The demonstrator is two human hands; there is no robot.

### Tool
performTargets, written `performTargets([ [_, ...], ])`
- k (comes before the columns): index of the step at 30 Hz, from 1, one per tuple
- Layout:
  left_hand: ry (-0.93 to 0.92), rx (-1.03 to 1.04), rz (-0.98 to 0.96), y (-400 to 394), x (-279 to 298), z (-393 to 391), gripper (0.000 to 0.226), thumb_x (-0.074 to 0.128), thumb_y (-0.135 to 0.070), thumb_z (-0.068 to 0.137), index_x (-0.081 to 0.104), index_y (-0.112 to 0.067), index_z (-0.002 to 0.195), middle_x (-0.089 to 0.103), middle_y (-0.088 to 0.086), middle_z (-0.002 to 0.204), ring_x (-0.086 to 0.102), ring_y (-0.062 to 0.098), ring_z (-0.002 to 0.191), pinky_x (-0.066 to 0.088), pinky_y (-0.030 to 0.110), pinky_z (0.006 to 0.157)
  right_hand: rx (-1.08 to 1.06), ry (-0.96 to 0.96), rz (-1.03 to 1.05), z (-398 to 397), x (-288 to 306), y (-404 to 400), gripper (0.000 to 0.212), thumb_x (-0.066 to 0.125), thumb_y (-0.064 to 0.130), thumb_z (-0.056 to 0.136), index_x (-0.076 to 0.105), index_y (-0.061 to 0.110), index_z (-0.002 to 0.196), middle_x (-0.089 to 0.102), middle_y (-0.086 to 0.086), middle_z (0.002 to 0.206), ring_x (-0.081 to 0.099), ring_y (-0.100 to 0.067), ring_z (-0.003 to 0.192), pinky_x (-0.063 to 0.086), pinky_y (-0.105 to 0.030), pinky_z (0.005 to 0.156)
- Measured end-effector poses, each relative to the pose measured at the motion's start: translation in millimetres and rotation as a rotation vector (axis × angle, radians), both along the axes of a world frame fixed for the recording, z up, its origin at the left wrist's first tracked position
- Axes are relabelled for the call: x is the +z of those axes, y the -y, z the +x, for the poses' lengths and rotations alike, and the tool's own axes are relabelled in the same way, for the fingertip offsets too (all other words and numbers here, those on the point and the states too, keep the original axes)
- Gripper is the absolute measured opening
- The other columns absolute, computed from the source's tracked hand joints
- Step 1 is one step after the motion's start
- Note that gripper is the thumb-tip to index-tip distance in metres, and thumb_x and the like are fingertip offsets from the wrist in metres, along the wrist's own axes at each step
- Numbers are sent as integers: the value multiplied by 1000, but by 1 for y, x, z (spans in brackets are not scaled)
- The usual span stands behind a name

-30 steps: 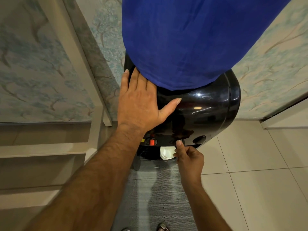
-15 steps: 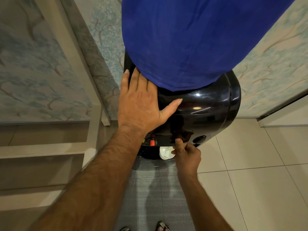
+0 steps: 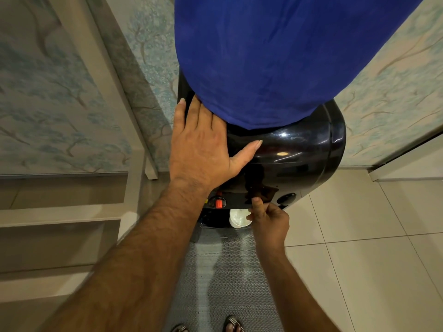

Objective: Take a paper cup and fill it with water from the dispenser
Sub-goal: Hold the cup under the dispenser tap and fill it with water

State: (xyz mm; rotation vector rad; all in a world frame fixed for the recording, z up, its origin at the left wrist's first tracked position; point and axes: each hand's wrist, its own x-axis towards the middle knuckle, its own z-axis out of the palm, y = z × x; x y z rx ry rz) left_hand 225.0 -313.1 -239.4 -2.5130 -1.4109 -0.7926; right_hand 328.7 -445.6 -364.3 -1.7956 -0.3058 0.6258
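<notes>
Bracing a flat, open left hand [image 3: 201, 149] on the black dispenser [image 3: 299, 154], a person presses a tap with the right hand [image 3: 271, 221], fingers curled, holding nothing. The paper cup [image 3: 238, 218] sits below; its fill level cannot be judged.

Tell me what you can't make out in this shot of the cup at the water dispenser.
- Head view: water level in the cup, too small.
- Middle tap, hidden behind the right hand.
- Bottle, hidden under the blue cover.
- Left hand fingertips, tucked under that cover.
</notes>
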Motion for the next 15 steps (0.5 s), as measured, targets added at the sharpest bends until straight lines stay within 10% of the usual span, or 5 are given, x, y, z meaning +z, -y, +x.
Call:
performTargets([
  [15, 2, 2, 10, -1, 0, 0, 98, 40, -81, 88, 46, -1, 144, 47, 22, 152, 38, 36, 146, 23, 53, 124, 6, -12, 10, 1, 0, -1, 36, 72, 29, 89, 65, 13, 57, 65, 3, 46, 62, -5, 47, 54, -35, 72],
])
